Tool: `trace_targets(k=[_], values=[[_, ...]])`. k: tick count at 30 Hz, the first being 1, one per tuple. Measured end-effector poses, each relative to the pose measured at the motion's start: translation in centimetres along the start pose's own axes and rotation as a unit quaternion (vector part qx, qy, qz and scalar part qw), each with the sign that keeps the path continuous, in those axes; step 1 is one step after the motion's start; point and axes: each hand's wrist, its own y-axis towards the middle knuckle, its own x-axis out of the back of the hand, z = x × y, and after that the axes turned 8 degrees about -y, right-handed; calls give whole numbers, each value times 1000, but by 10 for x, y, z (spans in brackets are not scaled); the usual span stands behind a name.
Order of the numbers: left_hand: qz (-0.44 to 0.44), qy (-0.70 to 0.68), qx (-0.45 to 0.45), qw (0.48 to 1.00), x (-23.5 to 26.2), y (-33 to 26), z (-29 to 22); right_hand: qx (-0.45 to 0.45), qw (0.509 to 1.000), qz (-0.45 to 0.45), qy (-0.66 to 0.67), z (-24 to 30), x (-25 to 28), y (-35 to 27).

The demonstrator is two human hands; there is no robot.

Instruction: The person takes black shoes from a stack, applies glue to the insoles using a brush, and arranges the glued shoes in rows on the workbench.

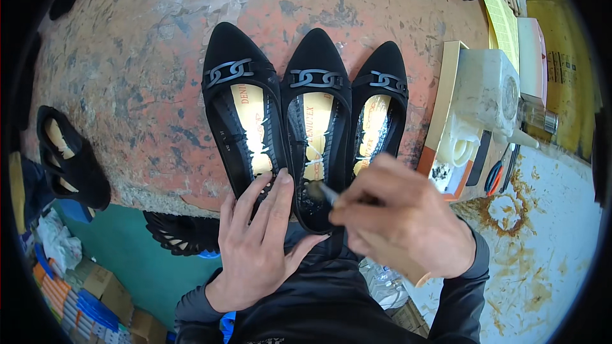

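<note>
Three black pointed flat shoes lie side by side, toes away from me, each with a dark chain-link ornament and a pale insole: a left shoe [237,48], a middle shoe [315,51] and a right shoe [385,62]. My left hand [258,242] rests with fingers stretched over the left shoe's heel, its thumb along the back of the middle shoe's heel. In my right hand [408,216], blurred by motion, is a brush [327,193] with a wooden handle. Its tip is inside the middle shoe's heel, where the lining looks wet and shiny.
The worn reddish table [146,121] ends just in front of me. Right of the shoes stand a shallow box [441,114], a whitish plastic container [488,83] and scissors [494,177]. More black shoes [70,159] sit at the table's left edge.
</note>
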Motion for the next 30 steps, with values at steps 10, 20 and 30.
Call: trace_targets(k=[10,20,30], values=[[-11,8,-10,1000,-1,3,-2,104,917,-320,-214,-44,-40,30],[7,5,6,1000,-1,-3,-1,35,961,-204,-182,22,-46,-25],[11,69,52,996,11,-17,10,-14,856,-504,-111,-9,-8,-59]])
